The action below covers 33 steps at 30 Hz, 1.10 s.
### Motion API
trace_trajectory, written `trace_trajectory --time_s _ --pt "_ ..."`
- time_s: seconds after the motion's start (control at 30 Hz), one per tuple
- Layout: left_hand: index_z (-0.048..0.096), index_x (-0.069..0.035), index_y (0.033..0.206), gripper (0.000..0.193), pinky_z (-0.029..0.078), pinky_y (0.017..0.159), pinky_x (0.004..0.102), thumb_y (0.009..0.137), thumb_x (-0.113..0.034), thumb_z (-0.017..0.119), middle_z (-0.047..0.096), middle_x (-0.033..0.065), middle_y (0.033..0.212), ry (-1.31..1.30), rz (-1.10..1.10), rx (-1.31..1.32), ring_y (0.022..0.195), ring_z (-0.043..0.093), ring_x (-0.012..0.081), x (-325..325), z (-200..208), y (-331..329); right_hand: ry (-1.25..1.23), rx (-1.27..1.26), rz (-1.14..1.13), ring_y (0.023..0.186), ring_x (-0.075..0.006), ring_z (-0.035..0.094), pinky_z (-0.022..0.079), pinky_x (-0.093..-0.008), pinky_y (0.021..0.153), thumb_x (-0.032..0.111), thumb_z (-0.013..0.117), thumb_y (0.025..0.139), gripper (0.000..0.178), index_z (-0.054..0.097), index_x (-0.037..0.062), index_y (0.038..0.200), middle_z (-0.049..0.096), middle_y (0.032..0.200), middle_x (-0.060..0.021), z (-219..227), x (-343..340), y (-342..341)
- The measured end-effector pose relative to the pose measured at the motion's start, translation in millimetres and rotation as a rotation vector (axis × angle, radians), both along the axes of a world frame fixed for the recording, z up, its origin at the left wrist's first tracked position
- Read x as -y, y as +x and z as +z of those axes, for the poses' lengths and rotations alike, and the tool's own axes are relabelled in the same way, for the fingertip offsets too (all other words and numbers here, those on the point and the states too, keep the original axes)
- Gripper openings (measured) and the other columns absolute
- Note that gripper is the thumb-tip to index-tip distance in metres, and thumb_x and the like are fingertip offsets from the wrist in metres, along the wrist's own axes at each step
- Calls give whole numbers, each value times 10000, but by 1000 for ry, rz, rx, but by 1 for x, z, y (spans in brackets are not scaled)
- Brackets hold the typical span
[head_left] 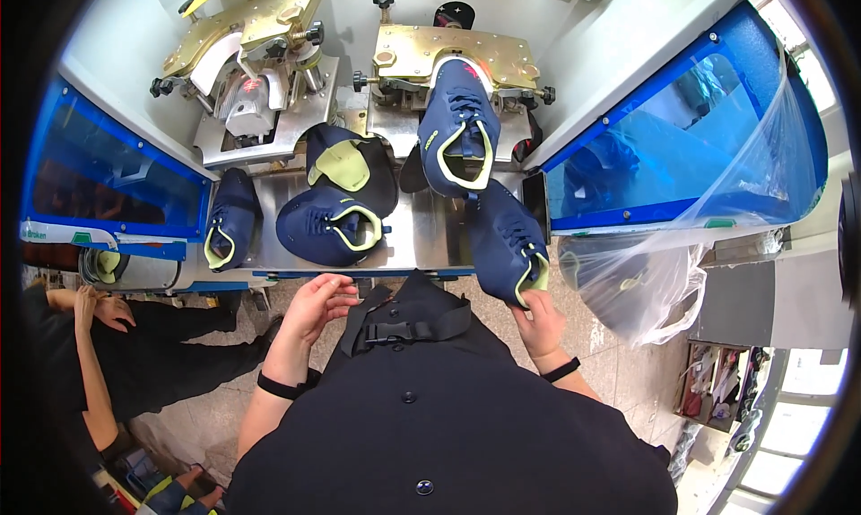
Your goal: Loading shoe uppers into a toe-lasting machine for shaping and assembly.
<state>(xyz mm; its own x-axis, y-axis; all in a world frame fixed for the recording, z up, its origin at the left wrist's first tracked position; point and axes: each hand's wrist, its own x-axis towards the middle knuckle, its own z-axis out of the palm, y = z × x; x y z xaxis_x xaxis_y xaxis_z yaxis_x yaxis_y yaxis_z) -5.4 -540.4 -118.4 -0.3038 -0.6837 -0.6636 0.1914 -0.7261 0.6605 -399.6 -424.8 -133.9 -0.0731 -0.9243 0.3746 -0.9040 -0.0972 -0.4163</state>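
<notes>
My right hand (540,325) pinches the heel collar of a navy shoe upper (504,232) with lime-green lining, which lies toe-away over the metal shelf's right end. My left hand (316,309) is empty before the shelf edge, fingers loosely bent and apart. Nearest to it is another navy shoe upper (314,228), lying with its toe to the left. Farther left stands a third navy upper (231,221). One more navy shoe upper (459,125) sits toe-first in the brass-coloured clamp (408,53) of the right machine station.
The left machine station (249,102) holds a bare metal form. Behind the middle upper lies a dark piece with lime lining (345,161). Blue-framed guards (117,170) flank the shelf; a clear plastic bag (664,273) hangs at right. Another person (90,336) is at far left.
</notes>
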Motion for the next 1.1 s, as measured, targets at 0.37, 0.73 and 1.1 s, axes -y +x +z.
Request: trace_trajectory --time_s 0.37,0.73,1.1 --pt "582 -21 1250 327 486 864 268 930 -87 595 635 78 1164 -468 -662 -169 1018 601 123 41 85 -118 12 111 -70 797 -358 580 473 -396 618 18 753 681 361 483 39 919 544 1023 -198 -17 -68 -5" --pt "629 -69 1044 146 505 758 261 918 -142 644 653 -20 927 -225 -510 -352 832 599 70 49 83 -180 -34 81 -189 872 -370 615 502 -426 672 23 737 682 303 554 53 922 561 1096 -174 -30 -75 11" --pt "529 -38 1284 371 449 973 299 933 -123 616 614 14 1192 -346 -340 -592 1085 573 112 55 114 -166 -337 15 52 769 -271 652 520 -335 611 62 779 647 383 666 94 1011 626 981 -80 109 40 43"
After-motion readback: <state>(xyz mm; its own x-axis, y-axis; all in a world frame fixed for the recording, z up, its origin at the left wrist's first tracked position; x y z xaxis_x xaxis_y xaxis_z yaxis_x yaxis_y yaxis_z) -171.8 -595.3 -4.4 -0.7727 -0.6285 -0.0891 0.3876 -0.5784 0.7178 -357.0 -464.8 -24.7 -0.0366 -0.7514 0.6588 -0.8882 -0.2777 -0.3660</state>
